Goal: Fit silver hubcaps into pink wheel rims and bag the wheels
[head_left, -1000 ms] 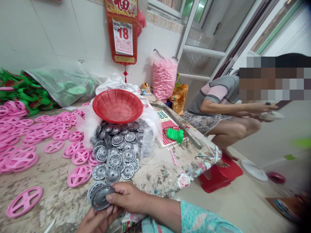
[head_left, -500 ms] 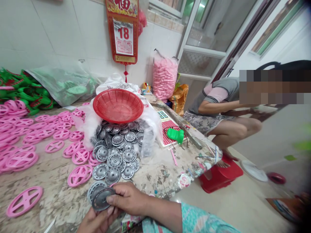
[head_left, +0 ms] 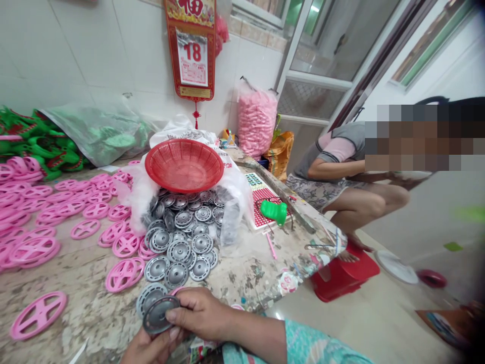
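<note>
Your right hand [head_left: 200, 313] sits slightly lower on the surface than a second ago, and the grey metal disc [head_left: 161, 314] in your fingers has dropped with it. The rim of a pink plastic wheel [head_left: 176, 290] now shows just above your fingers. Over to your right, the co-worker [head_left: 333, 156] has folded further forward, head lowered toward the knees, and the pale round piece [head_left: 411, 175] in their hand has drawn in closer to their body.
</note>
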The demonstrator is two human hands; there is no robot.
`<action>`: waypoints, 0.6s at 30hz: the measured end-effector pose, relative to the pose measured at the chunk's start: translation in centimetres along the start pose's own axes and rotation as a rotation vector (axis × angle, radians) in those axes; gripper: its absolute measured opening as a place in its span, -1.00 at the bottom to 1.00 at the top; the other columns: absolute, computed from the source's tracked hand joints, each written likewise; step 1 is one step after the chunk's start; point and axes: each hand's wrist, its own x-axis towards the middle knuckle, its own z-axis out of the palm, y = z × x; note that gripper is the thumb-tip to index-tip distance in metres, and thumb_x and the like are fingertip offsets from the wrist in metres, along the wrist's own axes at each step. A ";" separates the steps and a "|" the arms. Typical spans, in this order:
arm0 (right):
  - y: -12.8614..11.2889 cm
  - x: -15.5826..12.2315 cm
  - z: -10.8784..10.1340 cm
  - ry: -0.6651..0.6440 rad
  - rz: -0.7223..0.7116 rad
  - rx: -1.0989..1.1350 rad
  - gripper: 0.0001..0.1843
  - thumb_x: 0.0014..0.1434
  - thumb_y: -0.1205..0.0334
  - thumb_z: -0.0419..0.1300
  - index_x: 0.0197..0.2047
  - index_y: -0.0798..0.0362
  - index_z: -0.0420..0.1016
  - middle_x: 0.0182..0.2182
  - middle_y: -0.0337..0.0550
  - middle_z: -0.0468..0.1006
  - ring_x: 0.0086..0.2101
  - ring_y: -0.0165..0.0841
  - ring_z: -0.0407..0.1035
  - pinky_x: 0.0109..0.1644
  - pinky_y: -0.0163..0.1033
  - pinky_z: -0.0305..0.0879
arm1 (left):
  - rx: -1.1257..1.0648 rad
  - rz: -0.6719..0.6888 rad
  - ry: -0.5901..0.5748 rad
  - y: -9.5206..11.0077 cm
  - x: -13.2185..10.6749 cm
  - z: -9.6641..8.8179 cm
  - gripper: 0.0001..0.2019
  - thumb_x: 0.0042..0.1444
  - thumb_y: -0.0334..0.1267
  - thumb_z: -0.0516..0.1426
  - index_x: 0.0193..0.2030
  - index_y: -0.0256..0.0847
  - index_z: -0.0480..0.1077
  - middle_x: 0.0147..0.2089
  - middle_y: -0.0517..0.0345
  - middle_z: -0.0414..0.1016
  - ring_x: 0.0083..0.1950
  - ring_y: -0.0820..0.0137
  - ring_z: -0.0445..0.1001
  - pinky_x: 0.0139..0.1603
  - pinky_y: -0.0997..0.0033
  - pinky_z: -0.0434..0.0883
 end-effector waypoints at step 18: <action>-1.2 -1.8 -3.3 -0.045 0.294 0.688 -0.45 -0.19 -0.18 0.36 -0.42 0.21 0.48 -0.57 -0.19 0.50 -0.57 -0.45 0.39 -0.47 -0.38 0.28 | -0.165 0.002 -0.052 -0.4 0.2 -0.5 -0.64 -0.23 -0.30 0.37 -0.19 -0.14 0.51 -0.14 0.05 0.59 -0.19 0.17 0.54 -0.17 0.16 0.52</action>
